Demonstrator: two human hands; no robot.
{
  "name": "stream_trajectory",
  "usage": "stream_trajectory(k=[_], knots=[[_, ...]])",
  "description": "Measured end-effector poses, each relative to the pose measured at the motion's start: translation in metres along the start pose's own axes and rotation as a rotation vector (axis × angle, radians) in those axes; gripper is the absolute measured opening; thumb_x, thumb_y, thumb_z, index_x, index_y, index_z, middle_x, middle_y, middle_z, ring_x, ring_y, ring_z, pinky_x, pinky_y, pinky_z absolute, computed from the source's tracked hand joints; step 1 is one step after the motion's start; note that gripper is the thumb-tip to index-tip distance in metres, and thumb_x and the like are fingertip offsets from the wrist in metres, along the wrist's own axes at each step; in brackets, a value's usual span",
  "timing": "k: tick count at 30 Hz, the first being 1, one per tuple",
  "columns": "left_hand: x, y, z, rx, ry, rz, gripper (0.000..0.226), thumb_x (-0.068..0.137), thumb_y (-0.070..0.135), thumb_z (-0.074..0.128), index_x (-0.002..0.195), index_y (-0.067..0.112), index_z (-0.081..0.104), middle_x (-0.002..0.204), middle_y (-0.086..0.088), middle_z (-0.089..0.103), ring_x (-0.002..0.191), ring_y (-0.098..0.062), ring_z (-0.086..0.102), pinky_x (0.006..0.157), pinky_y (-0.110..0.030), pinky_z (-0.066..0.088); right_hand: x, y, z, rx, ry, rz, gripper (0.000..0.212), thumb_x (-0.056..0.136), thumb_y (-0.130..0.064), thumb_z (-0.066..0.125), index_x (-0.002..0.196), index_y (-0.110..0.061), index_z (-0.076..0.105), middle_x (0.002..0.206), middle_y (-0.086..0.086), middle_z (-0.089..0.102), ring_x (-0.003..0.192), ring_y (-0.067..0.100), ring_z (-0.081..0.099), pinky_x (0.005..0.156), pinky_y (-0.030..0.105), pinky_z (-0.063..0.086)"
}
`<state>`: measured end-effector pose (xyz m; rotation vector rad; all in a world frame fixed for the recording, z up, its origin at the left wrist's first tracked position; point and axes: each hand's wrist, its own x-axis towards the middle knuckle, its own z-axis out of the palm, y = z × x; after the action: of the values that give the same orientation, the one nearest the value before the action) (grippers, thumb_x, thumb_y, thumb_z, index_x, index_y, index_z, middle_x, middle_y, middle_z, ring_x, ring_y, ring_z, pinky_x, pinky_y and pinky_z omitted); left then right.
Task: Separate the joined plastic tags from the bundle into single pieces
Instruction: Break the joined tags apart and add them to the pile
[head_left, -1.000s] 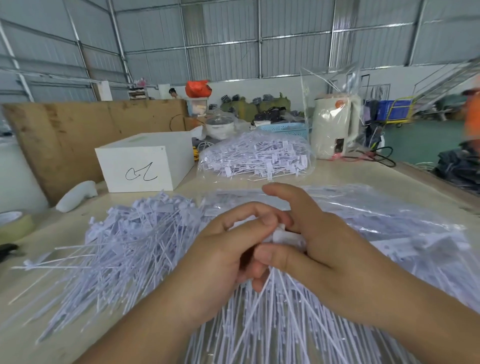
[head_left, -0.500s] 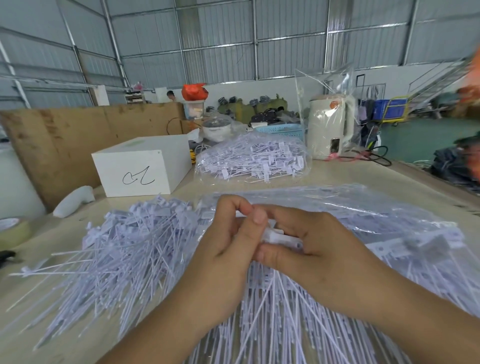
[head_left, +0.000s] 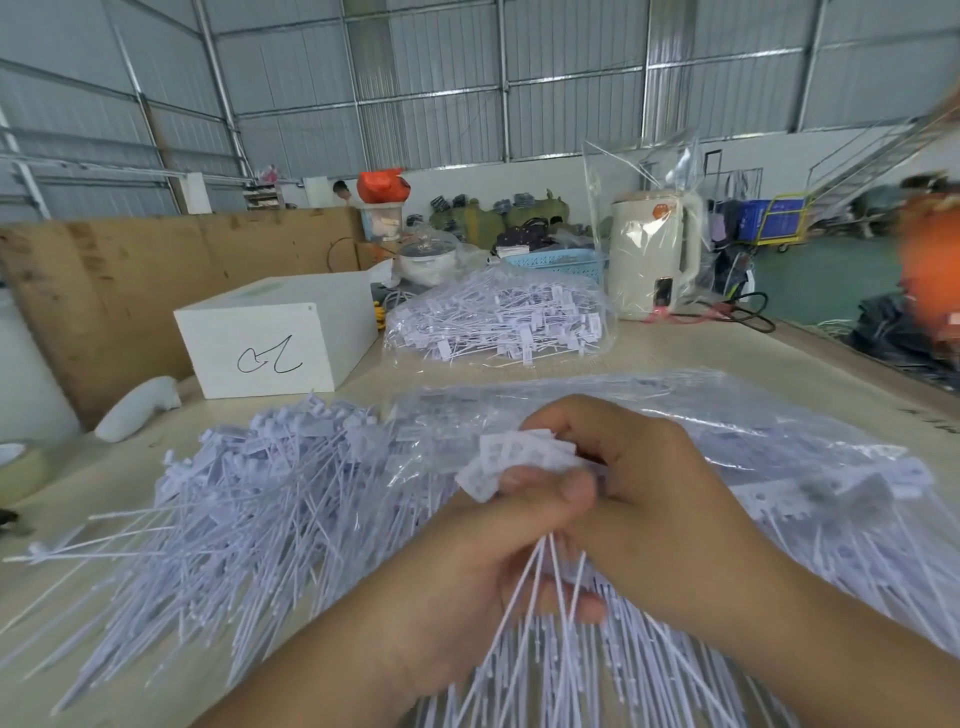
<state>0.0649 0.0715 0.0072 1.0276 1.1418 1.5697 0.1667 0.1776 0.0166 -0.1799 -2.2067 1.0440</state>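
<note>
Both hands hold one strip of joined white plastic tags (head_left: 511, 460) above the table centre. My left hand (head_left: 467, 587) pinches the flat tag heads with thumb on top, and the thin tails fan down between its fingers. My right hand (head_left: 660, 514) grips the same strip from the right, fingers curled over the heads. A loose pile of single white tags (head_left: 249, 499) spreads over the table to the left. A clear bag of tag bundles (head_left: 779, 467) lies under and to the right of my hands.
A second bag of tags (head_left: 498, 322) lies further back. A white box (head_left: 275, 343) stands at the back left, with a white handle-shaped object (head_left: 140, 408) and a tape roll (head_left: 21, 467) near the left edge. A cream kettle (head_left: 652, 260) stands at the back right.
The hands have turned the strip so that its flat tag heads now stick up and show between them. My left thumb has slid on top of the heads.
</note>
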Motion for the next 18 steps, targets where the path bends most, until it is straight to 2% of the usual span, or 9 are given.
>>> stream_trajectory(k=[3,7,9,12,15,18], knots=[[-0.001,0.000,0.002,0.025,0.026,-0.063,0.022,0.072,0.032,0.074,0.087,0.016,0.076,0.073,-0.010,0.064,0.058,-0.018,0.061,0.046,-0.027,0.051,0.000,0.000,0.004,-0.195,-0.004,-0.088,0.018,0.079,-0.026,0.059,0.095,-0.033,0.063,0.088,-0.015,0.060,0.078,0.003,0.062,0.063,0.025,0.049],[-0.003,0.004,0.002,0.034,0.073,-0.059,0.015,0.074,0.029,0.066,0.078,0.016,0.073,0.062,-0.007,0.060,0.047,-0.015,0.056,0.037,-0.019,0.037,0.001,0.001,0.007,-0.215,-0.029,-0.094,0.031,0.080,-0.030,0.054,0.110,-0.035,0.062,0.106,-0.023,0.043,0.091,-0.002,0.058,0.071,0.013,0.047],[-0.004,0.001,0.001,0.032,0.104,-0.027,0.014,0.079,0.027,0.061,0.079,0.015,0.068,0.059,0.001,0.062,0.047,-0.010,0.059,0.036,-0.017,0.039,0.001,0.003,0.006,-0.222,-0.062,-0.093,0.044,0.083,-0.031,0.055,0.128,-0.027,0.055,0.111,-0.027,0.039,0.094,-0.006,0.056,0.073,0.006,0.044],[-0.001,-0.002,-0.001,0.037,0.127,0.009,0.021,0.085,0.029,0.057,0.076,0.012,0.064,0.054,0.000,0.057,0.043,-0.009,0.053,0.038,-0.017,0.040,0.000,0.004,0.001,-0.185,-0.148,-0.118,0.056,0.089,-0.035,0.056,0.142,-0.027,0.038,0.121,-0.031,0.033,0.092,-0.010,0.056,0.074,0.004,0.042],[0.002,-0.001,-0.006,0.011,0.147,0.005,0.025,0.095,0.030,0.056,0.082,0.009,0.059,0.054,-0.002,0.047,0.042,-0.011,0.043,0.039,-0.017,0.036,-0.001,0.005,-0.004,-0.175,-0.172,-0.089,0.072,0.083,-0.059,0.051,0.147,-0.041,0.022,0.128,-0.034,0.027,0.113,-0.015,0.042,0.090,0.004,0.037],[0.004,0.000,-0.011,0.019,0.184,0.036,0.024,0.095,0.031,0.057,0.085,0.009,0.059,0.054,-0.001,0.043,0.041,-0.011,0.039,0.040,-0.019,0.034,0.001,0.003,-0.006,-0.226,-0.133,-0.044,0.063,0.087,-0.054,0.054,0.143,-0.036,0.033,0.123,-0.034,0.031,0.115,-0.017,0.037,0.089,0.002,0.034]])
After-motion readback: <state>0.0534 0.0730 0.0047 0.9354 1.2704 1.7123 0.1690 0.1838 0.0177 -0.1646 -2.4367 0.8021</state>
